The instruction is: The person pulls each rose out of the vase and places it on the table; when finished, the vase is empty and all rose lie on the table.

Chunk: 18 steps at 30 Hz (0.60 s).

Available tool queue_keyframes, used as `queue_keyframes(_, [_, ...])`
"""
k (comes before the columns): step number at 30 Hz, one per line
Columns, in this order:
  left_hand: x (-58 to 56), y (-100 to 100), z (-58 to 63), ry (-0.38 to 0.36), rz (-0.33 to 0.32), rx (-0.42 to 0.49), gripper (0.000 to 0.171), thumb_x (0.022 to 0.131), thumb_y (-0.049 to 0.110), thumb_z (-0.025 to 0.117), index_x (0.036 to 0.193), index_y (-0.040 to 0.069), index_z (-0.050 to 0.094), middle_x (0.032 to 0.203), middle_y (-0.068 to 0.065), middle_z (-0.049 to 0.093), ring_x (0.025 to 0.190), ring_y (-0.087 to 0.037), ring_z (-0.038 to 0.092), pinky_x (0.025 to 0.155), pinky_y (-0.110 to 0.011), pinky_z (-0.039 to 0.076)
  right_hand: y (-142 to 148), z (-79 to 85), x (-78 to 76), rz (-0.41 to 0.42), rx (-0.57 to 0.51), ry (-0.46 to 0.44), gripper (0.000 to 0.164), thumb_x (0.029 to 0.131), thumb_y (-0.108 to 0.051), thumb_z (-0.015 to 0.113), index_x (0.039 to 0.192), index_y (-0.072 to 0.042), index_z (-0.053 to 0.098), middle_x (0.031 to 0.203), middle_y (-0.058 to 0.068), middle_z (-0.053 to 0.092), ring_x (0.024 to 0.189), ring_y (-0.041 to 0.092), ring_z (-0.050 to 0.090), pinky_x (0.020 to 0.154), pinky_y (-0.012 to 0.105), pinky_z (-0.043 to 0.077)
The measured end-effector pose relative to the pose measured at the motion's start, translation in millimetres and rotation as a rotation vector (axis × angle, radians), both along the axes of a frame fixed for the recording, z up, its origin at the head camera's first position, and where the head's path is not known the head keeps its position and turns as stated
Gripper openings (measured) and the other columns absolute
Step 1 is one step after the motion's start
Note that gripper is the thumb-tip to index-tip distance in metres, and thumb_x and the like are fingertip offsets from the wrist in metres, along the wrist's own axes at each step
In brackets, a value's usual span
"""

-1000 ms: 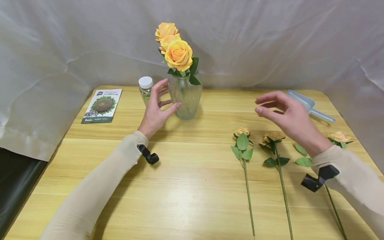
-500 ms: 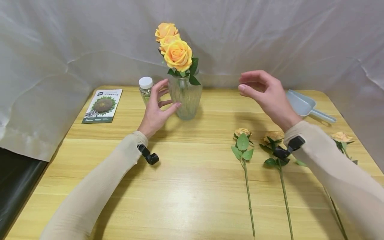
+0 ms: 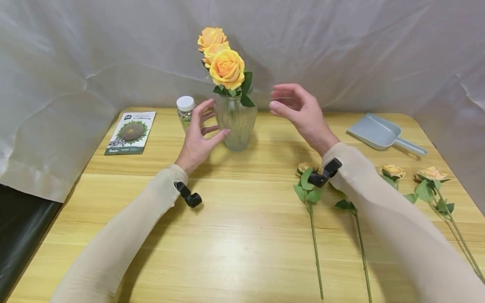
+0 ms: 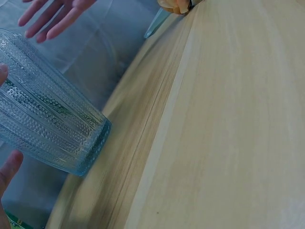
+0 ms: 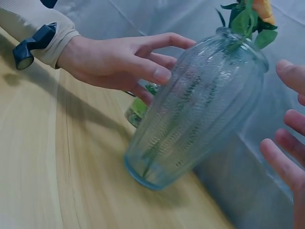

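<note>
Sweeping leftward above the surface (image 3: 242, 210) with the right hand (image 3: 299, 110), from beside the dustpan (image 3: 377, 131) a second ago to near the vase (image 3: 238, 126). Now baring the whole dustpan and a rose bloom (image 3: 394, 171) previously hidden, while covering with the right sleeve (image 3: 386, 219) the bloom of the second rose from the left (image 3: 362, 252).

Vase (image 5: 190, 119) close in both wrist views
</note>
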<state>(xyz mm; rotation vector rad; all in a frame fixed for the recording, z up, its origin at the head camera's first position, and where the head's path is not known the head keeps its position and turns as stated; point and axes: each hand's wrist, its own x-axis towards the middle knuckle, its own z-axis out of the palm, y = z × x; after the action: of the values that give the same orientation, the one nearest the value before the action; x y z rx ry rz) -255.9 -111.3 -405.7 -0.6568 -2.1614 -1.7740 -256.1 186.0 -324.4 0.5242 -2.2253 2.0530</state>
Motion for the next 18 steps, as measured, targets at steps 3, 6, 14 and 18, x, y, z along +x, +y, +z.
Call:
queue_keyframes(3, [-0.3,0.1,0.0,0.001,-0.004,0.005,0.086,0.096,0.009,0.083,0.166,0.020,0.035,0.168,-0.006,0.041,0.151,-0.025,0.050,0.116,-0.046,0.058,-7.7,-6.1,-5.8,0.020,0.038,-0.001,0.051,0.102,-0.015,0.078,0.150,-0.012,0.061,0.148,0.015,0.064,0.133,0.030,0.066,0.115,0.037,0.059])
queue_keyframes(6, [-1.0,-0.1,-1.0,0.001,-0.011,0.011,0.086,0.096,0.008,0.083,0.166,0.020,0.035,0.167,-0.006,0.042,0.151,-0.025,0.050,0.116,-0.045,0.058,-13.5,-13.4,-10.2,0.038,0.089,0.006,0.057,0.102,-0.018,0.078,0.154,-0.016,0.057,0.154,0.014,0.061,0.142,0.031,0.060,0.120,0.043,0.054])
queue_keyframes(14, [-2.3,-1.0,-1.7,0.013,-0.017,0.015,0.085,0.097,0.010,0.083,0.166,0.020,0.034,0.166,-0.006,0.043,0.151,-0.025,0.051,0.116,-0.045,0.058,-28.0,-25.9,-13.4,0.088,0.152,0.006,0.077,0.100,-0.019,0.081,0.166,-0.029,0.042,0.166,0.006,0.049,0.148,0.027,0.054,0.122,0.052,0.052])
queue_keyframes(18, [-2.2,-1.2,-2.5,0.016,-0.014,0.013,0.085,0.097,0.010,0.083,0.166,0.019,0.035,0.166,-0.006,0.043,0.151,-0.025,0.050,0.116,-0.046,0.058,-32.8,-29.7,-12.9,0.093,0.153,0.000,0.081,0.099,-0.017,0.082,0.167,-0.035,0.040,0.168,0.006,0.045,0.148,0.027,0.053,0.121,0.053,0.052])
